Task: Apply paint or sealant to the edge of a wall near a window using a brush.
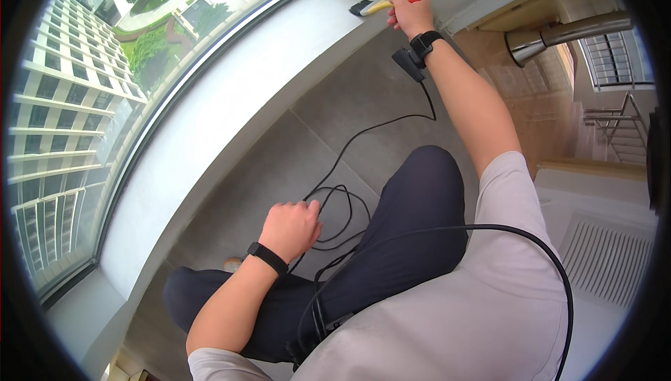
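At the top, my right hand (412,14) is closed round the handle of a paintbrush (381,6). The handle is yellow with a red end, and the dark bristles rest at the far end of the white windowsill (231,91). My left hand (292,230) hovers near my bent knees with its fingers curled in. Whether anything is inside it is hidden. A black cable (346,145) runs close by that hand, loops over the floor and climbs to a dark device (409,65) at my right wrist. Both wrists carry black bands.
A window (143,112) lines the sill on the left, with buildings and greenery outside. Grey tiles (272,150) cover the floor below the sill. To the right are a metal tube (566,35), a metal rack (622,126) and a slatted vent (604,259). Another cable crosses my lap.
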The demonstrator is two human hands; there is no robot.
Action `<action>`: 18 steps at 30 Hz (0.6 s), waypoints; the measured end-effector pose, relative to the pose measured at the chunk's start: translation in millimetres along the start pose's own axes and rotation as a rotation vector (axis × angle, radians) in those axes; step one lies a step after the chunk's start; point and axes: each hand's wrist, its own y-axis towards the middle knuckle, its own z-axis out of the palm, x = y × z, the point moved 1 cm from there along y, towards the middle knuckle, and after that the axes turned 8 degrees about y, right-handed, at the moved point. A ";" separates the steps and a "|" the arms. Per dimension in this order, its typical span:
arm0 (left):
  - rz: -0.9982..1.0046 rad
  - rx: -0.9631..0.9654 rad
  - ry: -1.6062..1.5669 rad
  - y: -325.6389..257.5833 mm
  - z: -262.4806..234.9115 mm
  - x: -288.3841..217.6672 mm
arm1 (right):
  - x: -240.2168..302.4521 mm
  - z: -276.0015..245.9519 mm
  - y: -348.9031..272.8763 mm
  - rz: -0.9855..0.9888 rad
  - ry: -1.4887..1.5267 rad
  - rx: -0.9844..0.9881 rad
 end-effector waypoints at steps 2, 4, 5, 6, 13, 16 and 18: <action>-0.009 -0.016 -0.009 -1.5 -0.8 0.2 | 2.0 -16.9 -0.4 -0.048 -0.187 -0.182; -0.011 -0.042 -0.005 -0.8 -2.7 4.8 | 10.1 -26.9 -6.0 -0.146 -0.353 -0.170; -0.013 -0.042 -0.007 0.0 -3.0 5.8 | 14.7 -25.6 -11.3 -0.198 -0.336 -0.124; -0.011 -0.035 -0.011 1.0 -3.2 6.8 | 19.0 -19.8 -18.1 -0.193 -0.151 -0.042; -0.005 0.005 -0.037 2.6 0.0 4.8 | 16.7 87.9 -99.6 -0.056 0.351 0.603; 0.012 -0.006 0.001 4.0 2.1 3.9 | -1.8 98.8 -112.6 0.046 0.278 0.539; 0.024 -0.002 0.002 5.1 2.9 3.9 | -11.2 81.3 -104.0 0.034 0.264 0.512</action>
